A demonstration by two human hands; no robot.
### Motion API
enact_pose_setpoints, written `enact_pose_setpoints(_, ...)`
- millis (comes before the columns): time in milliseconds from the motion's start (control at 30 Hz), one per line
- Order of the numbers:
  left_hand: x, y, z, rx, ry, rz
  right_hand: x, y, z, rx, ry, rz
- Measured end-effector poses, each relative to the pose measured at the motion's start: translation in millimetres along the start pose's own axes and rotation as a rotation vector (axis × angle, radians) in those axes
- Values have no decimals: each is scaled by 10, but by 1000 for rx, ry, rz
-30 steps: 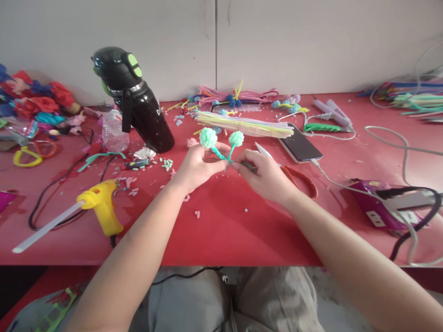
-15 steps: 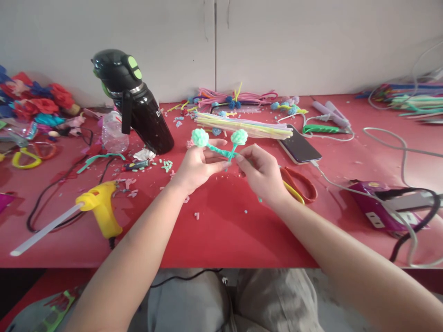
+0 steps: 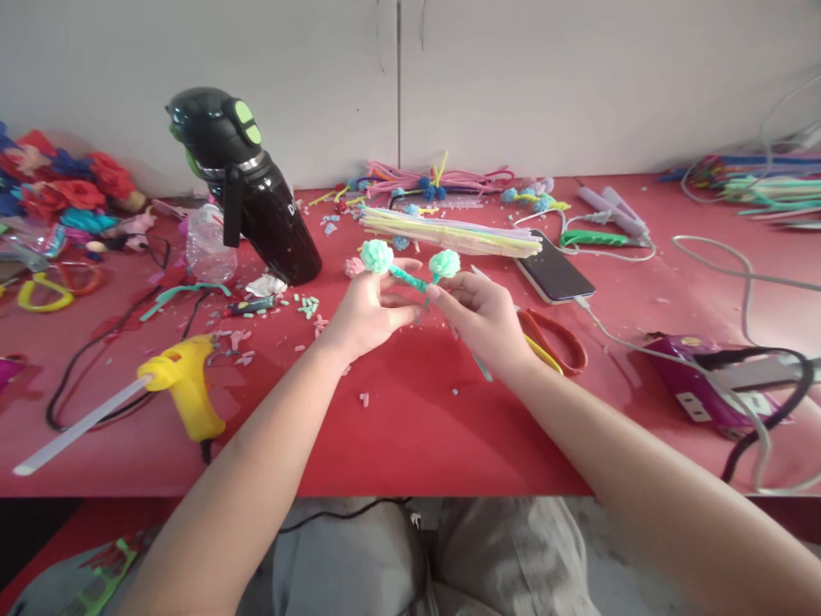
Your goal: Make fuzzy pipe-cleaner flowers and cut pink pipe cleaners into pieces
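Observation:
Over the middle of the red table (image 3: 410,428), both my hands hold a mint-green pipe-cleaner piece with two fluffy round heads (image 3: 376,255). My left hand (image 3: 367,310) pinches the stem under the left head. My right hand (image 3: 486,321) grips the stems just below the right head (image 3: 445,264), and a green stem end sticks out beneath that hand. The two hands nearly touch at the stems.
A yellow glue gun (image 3: 183,385) with a white stick lies front left. A black flask (image 3: 247,192) leans behind it. Straws (image 3: 449,231), a phone (image 3: 555,274), orange scissors (image 3: 555,342), a purple power strip (image 3: 702,385) and cables lie to the right. Paper flowers (image 3: 64,192) pile at far left.
The two green heads have drawn closer together. My right hand has turned and moved slightly up the stems; the scissors behind it are more exposed.

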State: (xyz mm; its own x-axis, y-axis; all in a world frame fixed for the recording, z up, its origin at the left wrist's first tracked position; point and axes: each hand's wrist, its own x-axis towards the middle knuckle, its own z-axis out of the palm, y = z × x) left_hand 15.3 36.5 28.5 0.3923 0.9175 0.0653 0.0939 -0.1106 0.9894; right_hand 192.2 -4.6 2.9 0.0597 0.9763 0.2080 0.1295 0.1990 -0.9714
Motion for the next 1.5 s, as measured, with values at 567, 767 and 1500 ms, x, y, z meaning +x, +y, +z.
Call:
enact_pose_setpoints(567,32,-38,73,24,191,136,25,39,64,19,-22,-88)
enact_pose_setpoints(767,29,-40,67,22,139,144,16,44,28,-139,-34,-144)
enact_pose_setpoints(1500,45,5,-157,-187,-199,-101,47,-147,-222,-313,-348,-224)
